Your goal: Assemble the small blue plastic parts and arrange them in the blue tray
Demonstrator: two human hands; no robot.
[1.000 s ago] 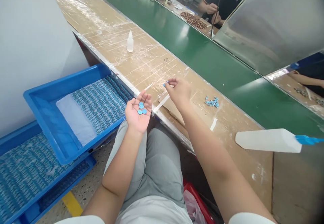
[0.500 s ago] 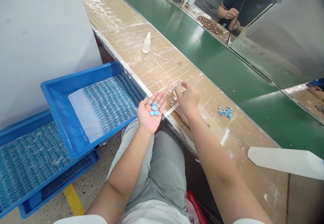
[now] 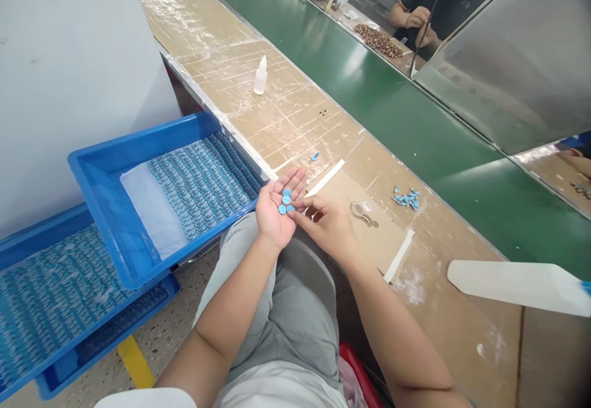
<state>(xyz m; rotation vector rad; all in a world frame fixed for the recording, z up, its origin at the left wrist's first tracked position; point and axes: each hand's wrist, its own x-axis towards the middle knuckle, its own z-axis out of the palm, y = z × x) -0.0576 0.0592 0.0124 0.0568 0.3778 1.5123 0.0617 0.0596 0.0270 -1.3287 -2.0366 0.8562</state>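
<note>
Palm up and fingers stretched flat, my left hand (image 3: 271,223) bears several small round blue buttons (image 3: 286,200) with dark marks on them. My right hand (image 3: 333,226) reaches over from the right, its thumb and index finger pinched at the edge of the lowest right button, still at the palm. Beyond the hands, a few small blue pieces (image 3: 315,156) lie on the brown worktable (image 3: 286,119). A clear round item with a metal tab (image 3: 364,214) rests on a taped cardboard sheet (image 3: 346,189), right of my right hand.
At the left, a blue tray (image 3: 99,211) holds rows of blue pieces, overlapping another tray. A small dropper bottle (image 3: 260,76) stands upright; a blue pile (image 3: 406,199) and a lying white bottle (image 3: 512,282) are at right. Past the green belt (image 3: 369,82), a co-worker's hands (image 3: 420,23) work.
My right hand has come back from the blue pieces on the table to my left palm. The taped cardboard and the clear item are now uncovered. The view has shifted slightly.
</note>
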